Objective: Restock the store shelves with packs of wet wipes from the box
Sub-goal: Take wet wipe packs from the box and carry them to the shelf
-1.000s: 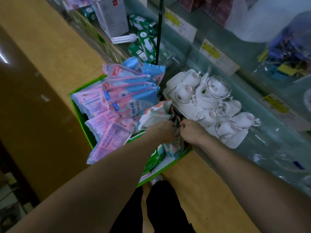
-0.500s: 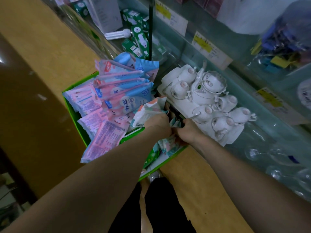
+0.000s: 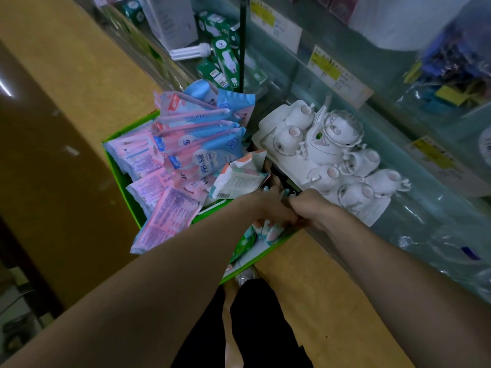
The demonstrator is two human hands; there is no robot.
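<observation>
A green box [image 3: 118, 179] on the floor is heaped with pink and blue packs of wet wipes [image 3: 202, 144]. At the box's right end both my hands meet. My left hand [image 3: 268, 208] and my right hand [image 3: 309, 208] curl round a bunch of small white, teal and pink wipe packs [image 3: 269, 229], which hang below my fingers. A white and orange pack [image 3: 241, 176] lies just above my left hand. My fingertips are hidden behind the packs.
A white ceramic tea set [image 3: 326, 155] sits on the bottom glass shelf [image 3: 425, 208] right beside my hands. Green bulb boxes [image 3: 225, 57] stand on the shelf farther back. Yellow price tags [image 3: 337, 73] line the upper shelf edge. Wooden floor surrounds the box.
My hands have stayed together on the small packs and edged slightly toward me. The view has shifted a little; the heap in the box looks the same.
</observation>
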